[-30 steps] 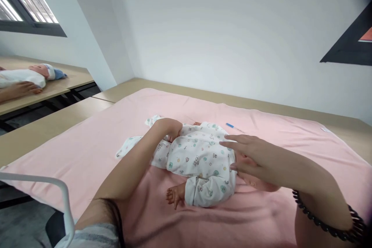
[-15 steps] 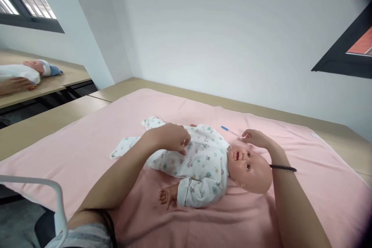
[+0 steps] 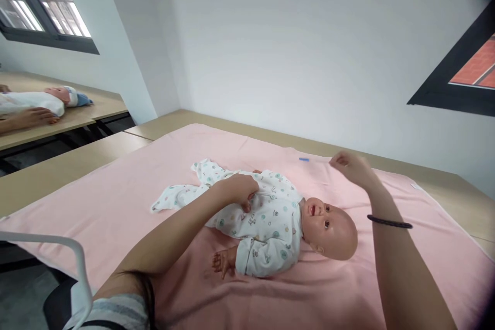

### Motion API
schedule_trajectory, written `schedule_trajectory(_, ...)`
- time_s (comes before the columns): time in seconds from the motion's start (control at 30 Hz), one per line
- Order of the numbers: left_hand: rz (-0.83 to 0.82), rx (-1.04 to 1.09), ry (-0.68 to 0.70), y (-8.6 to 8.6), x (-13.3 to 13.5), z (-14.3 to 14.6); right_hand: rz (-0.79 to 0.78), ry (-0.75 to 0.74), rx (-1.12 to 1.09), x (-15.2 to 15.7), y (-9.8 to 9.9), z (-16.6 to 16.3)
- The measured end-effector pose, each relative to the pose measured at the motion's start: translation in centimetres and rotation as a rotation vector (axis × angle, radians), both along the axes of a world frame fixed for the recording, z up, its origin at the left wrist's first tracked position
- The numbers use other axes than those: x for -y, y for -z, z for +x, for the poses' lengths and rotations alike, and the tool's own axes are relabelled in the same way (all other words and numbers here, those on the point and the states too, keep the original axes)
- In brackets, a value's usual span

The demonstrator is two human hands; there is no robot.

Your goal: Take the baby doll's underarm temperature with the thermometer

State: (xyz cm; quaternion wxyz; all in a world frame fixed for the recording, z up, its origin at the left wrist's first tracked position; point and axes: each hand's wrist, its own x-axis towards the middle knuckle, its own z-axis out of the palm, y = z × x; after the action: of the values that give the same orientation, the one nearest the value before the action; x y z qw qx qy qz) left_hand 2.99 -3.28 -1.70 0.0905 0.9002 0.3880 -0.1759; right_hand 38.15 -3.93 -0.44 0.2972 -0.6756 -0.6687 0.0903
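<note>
A baby doll [image 3: 270, 216] in a white printed onesie lies on its back on a pink blanket [image 3: 154, 175], its bald head [image 3: 332, 227] to the right. My left hand [image 3: 237, 191] rests on the doll's belly with its fingers curled into the onesie. My right hand [image 3: 350, 166] is raised above the blanket beyond the doll's head, pinched on the end of a thin white stick with a blue tip [image 3: 304, 159]. The stick is blurred. A black bead bracelet [image 3: 389, 223] sits on my right wrist.
The blanket covers a wooden table [image 3: 69, 165] set against a white wall. On another table at far left lies a second doll [image 3: 58, 97] in a blue cap, with another person's hand [image 3: 31, 117] beside it. A white chair frame [image 3: 79, 258] stands at lower left.
My right hand left the doll's head, reached the stick on the blanket and has lifted it up and to the right. My left hand slid from the doll's hip onto its belly.
</note>
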Motion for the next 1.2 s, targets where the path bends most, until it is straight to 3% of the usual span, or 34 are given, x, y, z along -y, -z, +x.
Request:
schedule_trajectory(0.1, 0.008, -0.022, -0.007, 0.2, 0.0, 0.4, 0.301, 0.010, -0.229, 1.9, -3.4, -1.7)
schedule_trajectory(0.2, 0.002, -0.020, 0.014, -0.2, 0.0, -0.2, 0.600, -0.099, -0.619, 4.3, -5.3, -5.6)
schedule_trajectory(0.3, 0.009, 0.121, 0.063, -1.5, 0.0, -1.8, 0.586, -0.177, -0.700, 6.0, -5.7, -9.4)
schedule_trajectory(0.5, 0.340, 1.021, -0.037, -5.0, 1.8, -4.4, 0.524, -0.230, -0.663, 8.1, -5.4, -12.3)
schedule_trajectory(0.63, 0.546, 1.388, 0.056, -6.1, 3.6, -4.2, 0.537, -0.229, -0.672, 8.8, -5.2, -12.9)
schedule_trajectory(0.77, 0.711, 1.508, 0.056, -6.4, 4.9, -3.8, 0.548, -0.236, -0.711, 9.2, -5.0, -13.9)
schedule_trajectory(0.97, 0.690, 1.479, 0.032, -6.8, 5.4, -4.0, 0.544, -0.224, -0.804, 9.4, -4.8, -15.1)
schedule_trajectory(1.2, 0.718, 1.478, 0.005, -6.5, 4.9, -3.9, 0.480, -0.251, -0.741, 9.5, -5.1, -14.9)
